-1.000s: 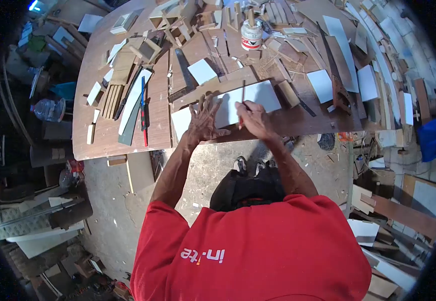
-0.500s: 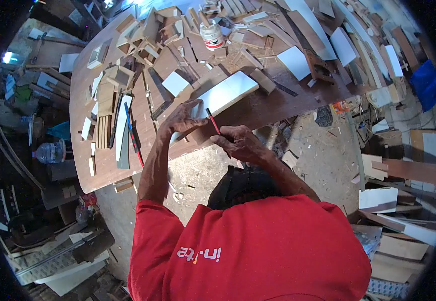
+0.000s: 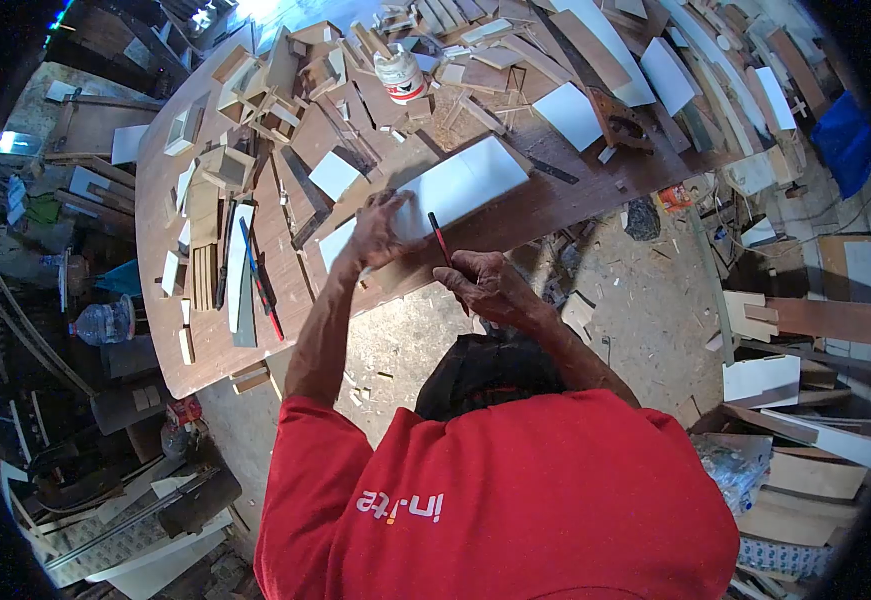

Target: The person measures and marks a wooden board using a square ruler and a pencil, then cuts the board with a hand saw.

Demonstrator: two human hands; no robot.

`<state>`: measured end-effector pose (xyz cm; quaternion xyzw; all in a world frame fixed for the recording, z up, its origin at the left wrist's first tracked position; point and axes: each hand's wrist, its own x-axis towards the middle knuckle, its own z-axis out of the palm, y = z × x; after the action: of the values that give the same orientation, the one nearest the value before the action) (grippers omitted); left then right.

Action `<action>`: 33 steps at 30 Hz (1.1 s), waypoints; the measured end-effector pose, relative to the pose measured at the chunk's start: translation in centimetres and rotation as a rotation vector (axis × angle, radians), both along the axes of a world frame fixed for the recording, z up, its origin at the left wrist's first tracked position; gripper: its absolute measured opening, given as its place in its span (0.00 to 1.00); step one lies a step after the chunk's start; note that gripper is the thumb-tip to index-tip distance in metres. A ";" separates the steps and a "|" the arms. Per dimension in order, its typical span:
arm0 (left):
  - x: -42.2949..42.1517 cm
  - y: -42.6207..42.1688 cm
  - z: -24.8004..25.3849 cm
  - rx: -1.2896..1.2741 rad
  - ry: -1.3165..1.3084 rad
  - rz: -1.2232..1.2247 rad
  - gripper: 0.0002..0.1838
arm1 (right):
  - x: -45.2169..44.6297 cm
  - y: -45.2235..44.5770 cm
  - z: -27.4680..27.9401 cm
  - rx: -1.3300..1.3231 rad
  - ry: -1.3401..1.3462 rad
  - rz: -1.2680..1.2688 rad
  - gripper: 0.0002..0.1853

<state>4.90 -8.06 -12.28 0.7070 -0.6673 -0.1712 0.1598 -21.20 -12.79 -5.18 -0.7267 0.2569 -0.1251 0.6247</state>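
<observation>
Pulled back since a second ago from over the white board toward the red shirt, whose upside-down lettering looks like "in.ite", the right hand grips a red-and-black pencil. Apart from it, the left hand rests on the board at centre frame, seemingly to steady it. Beyond, upper middle, a white tub bears a label too small to read.

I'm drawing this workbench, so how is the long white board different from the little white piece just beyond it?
The long white board is stretched out, while the little white piece is short and nearly square. The left hand rests on the long white board; the little white piece lies untouched. Both have white tops.
</observation>
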 end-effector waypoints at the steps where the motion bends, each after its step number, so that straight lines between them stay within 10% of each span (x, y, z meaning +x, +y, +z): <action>1: -1.1 0.2 0.2 0.093 -0.025 0.039 0.58 | 0.1 -0.1 -0.1 -0.001 0.001 -0.001 0.20; 26: -4.1 0.8 -2.8 0.016 -0.059 0.186 0.60 | 4.9 -1.2 0.1 -0.166 -0.066 0.021 0.21; 33: -5.4 2.2 1.1 -0.084 -0.159 0.357 0.60 | -2.0 -4.3 -2.4 0.077 -0.191 -0.586 0.17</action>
<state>-0.46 -5.87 -11.14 0.8181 -0.5483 -0.0560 0.1638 -23.23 -17.07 -7.61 -0.5827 0.4001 -0.3576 0.6103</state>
